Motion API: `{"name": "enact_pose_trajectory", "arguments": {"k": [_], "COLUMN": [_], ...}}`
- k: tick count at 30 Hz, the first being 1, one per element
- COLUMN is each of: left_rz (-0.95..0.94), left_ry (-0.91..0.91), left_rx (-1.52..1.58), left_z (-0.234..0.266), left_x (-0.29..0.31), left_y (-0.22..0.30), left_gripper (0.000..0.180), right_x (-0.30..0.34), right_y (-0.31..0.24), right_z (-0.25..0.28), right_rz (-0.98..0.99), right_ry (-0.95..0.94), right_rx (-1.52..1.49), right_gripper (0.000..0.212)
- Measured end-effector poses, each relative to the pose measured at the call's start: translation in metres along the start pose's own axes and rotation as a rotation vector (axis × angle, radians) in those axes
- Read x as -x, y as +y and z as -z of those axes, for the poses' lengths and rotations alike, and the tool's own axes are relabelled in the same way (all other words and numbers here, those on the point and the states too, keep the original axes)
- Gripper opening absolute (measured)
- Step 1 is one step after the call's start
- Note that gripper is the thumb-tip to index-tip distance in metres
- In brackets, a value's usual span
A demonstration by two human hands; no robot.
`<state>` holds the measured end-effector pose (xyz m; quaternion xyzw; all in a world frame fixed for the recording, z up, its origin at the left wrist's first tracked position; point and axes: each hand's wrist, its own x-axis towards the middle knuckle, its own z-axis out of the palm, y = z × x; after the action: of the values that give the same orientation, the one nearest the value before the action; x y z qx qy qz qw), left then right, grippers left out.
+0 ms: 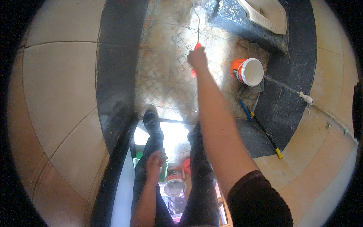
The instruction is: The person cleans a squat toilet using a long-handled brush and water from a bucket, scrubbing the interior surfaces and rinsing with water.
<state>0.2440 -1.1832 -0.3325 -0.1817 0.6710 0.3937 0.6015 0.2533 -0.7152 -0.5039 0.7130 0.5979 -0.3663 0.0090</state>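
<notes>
My right hand [197,58] reaches far forward, closed round the red handle of a paint roller [198,28]. A thin bent metal rod runs from that handle toward the top edge; its far end is washed out by glare on the floor. Lower down, my left hand [154,165] rests against my left leg near the knee, with its fingers laid over the dark trousers and nothing seen in it. To the right of my right hand, an orange and white bucket [252,72] stands on the patterned tile floor [162,75].
A squat toilet [270,17] sits on a raised dark step at the far right. Near the right wall lie a blue stick [245,109] and a black pole [266,130] with yellow ends. A pipe with a tap [305,97] runs along that wall. Behind my legs stands another bucket [174,176].
</notes>
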Motion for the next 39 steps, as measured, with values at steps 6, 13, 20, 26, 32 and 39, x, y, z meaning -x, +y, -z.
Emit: {"name": "enact_pose_trajectory", "arguments": {"k": [6,13,20,26,32,39], "left_rz": [0.038,0.066,0.105,0.152,0.129,0.096], "left_ry": [0.007,0.005,0.008,0.005,-0.009,0.027], "left_rx": [0.061,0.056,0.04,0.035,0.032,0.023], "left_z": [0.012,0.009,0.01,0.005,0.001,0.0], "left_x": [-0.005,-0.005,-0.005,-0.006,-0.008,-0.013], "left_y": [-0.02,-0.026,-0.022,-0.025,-0.025,-0.019], "left_gripper": [0.034,0.034,0.039,0.039,0.037,0.032], "right_x": [0.085,0.396,0.387,0.114,-0.043,0.139], "right_y": [0.049,0.157,0.184,0.061,-0.068,-0.004], "right_z": [0.032,0.033,-0.026,-0.022,0.064,0.077], "right_rz": [0.049,-0.119,-0.174,0.048,0.091,0.144], "right_ry": [-0.102,-0.282,-0.408,-0.159,-0.174,-0.126], "right_rx": [-0.028,0.049,0.253,0.163,0.025,0.056], "right_gripper": [0.054,0.068,0.067,0.063,0.047,0.071]}}
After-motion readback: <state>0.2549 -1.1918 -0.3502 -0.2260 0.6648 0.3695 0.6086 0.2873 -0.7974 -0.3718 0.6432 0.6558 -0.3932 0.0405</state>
